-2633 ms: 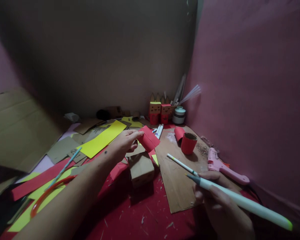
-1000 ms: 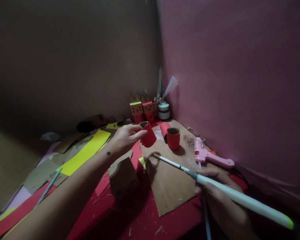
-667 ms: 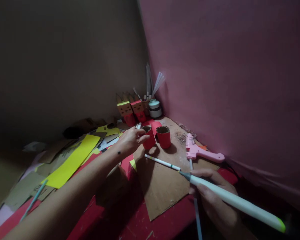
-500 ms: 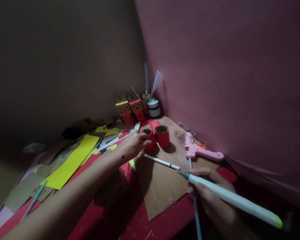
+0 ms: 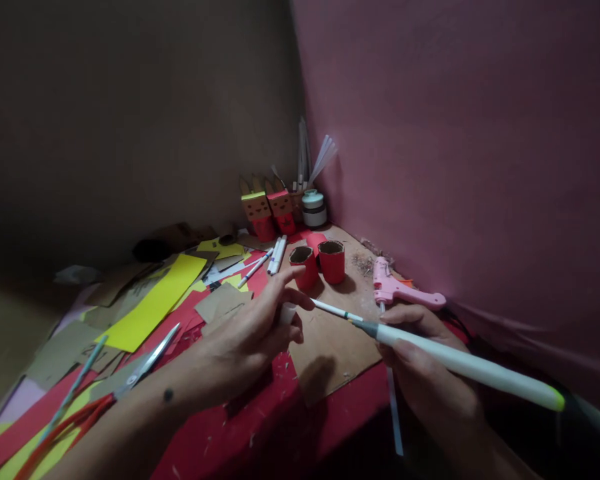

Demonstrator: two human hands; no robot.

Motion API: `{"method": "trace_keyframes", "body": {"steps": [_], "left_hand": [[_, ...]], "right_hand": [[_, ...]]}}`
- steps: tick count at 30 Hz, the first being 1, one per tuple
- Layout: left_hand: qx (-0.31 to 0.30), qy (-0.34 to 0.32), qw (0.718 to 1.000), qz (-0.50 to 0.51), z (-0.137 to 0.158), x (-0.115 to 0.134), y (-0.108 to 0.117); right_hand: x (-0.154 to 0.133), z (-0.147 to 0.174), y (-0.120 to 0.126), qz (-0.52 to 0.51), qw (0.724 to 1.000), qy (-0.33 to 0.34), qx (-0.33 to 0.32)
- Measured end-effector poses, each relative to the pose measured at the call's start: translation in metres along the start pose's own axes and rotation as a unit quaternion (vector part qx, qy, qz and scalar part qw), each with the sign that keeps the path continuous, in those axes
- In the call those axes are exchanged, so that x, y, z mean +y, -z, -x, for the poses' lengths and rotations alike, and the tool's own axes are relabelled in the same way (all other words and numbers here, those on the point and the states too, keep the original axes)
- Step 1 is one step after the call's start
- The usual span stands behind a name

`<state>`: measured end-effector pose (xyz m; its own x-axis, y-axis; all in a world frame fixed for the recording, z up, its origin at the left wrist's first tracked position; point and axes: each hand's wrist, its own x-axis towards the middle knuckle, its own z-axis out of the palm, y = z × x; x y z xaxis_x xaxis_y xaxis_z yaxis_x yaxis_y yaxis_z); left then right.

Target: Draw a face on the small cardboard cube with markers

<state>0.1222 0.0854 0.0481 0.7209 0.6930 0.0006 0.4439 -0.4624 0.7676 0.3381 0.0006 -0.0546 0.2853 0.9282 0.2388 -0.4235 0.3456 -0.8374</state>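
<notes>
My right hand (image 5: 425, 360) grips a thick white marker (image 5: 460, 363) between thumb and fingers. Its grey tip end points left, and its far end is yellow-green. A thin white pen (image 5: 333, 309) lies on the cardboard, close to that tip. My left hand (image 5: 260, 327) hovers in front of two red cardboard cups (image 5: 304, 267), its index finger stretched out and the other fingers curled. Something small and whitish shows among those curled fingers, too hidden to name. Both cups stand upright with open tops, side by side.
A pink glue gun (image 5: 400, 290) lies at the right by the wall. Orange-handled scissors (image 5: 130, 380), yellow paper (image 5: 153, 303) and cardboard scraps cover the left. Behind stand two cardboard figures (image 5: 267, 210), a pale jar (image 5: 314, 208) and clear glue sticks (image 5: 323, 160).
My left hand has drawn back from the left red cup towards me. The right hand still holds the marker. With the view shifted, scissors and white pens now show at left and behind.
</notes>
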Motion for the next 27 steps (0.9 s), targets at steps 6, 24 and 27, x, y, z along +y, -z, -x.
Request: {"method": "trace_keyframes", "body": {"steps": [6,24,27], "left_hand": [[0.013,0.058,0.989,0.137,0.017,0.006,-0.010],[-0.041,0.075,0.977,0.195,0.046,-0.013,-0.017],[-0.038,0.066,0.976,0.204,0.046,-0.014,-0.019]], "right_hand": [[-0.003,0.001,-0.020,-0.028,0.998,-0.011,-0.052],[0.003,0.006,-0.040,-0.004,0.992,-0.102,-0.079],[0.005,0.008,-0.039,0.019,0.990,-0.109,-0.088]]}}
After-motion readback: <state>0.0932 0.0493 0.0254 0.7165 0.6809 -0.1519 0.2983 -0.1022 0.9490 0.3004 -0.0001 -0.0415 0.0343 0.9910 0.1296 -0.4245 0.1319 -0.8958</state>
